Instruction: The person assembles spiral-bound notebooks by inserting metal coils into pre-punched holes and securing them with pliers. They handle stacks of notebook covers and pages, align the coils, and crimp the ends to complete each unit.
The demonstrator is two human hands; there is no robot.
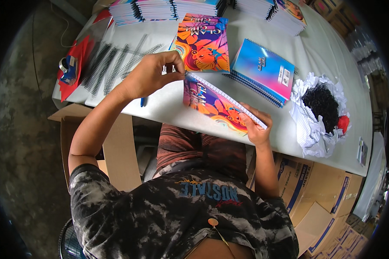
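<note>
My right hand (258, 126) grips one end of an unbound notebook (212, 103) with a colourful illustrated cover, tilted above the table's near edge. A row of punched holes runs along its upper edge. My left hand (157, 71) is closed in a pinch at the other end of that edge; what its fingertips hold is too small to make out. Just beyond lies a stack of matching illustrated notebooks (205, 47). Right of it sits a pile of spiral-bound notebooks (263, 69) with a blue and pink back cover on top. Loose dark spiral coils (112, 64) lie left of my left hand.
Stacks of bound notebooks (160, 11) line the table's far side. Crumpled white paper (304, 129) holds a black tangle of wire bits (320, 108) at the right. A tape roll (68, 69) rests on red sheets at the left. Cardboard boxes (324, 190) stand below the table.
</note>
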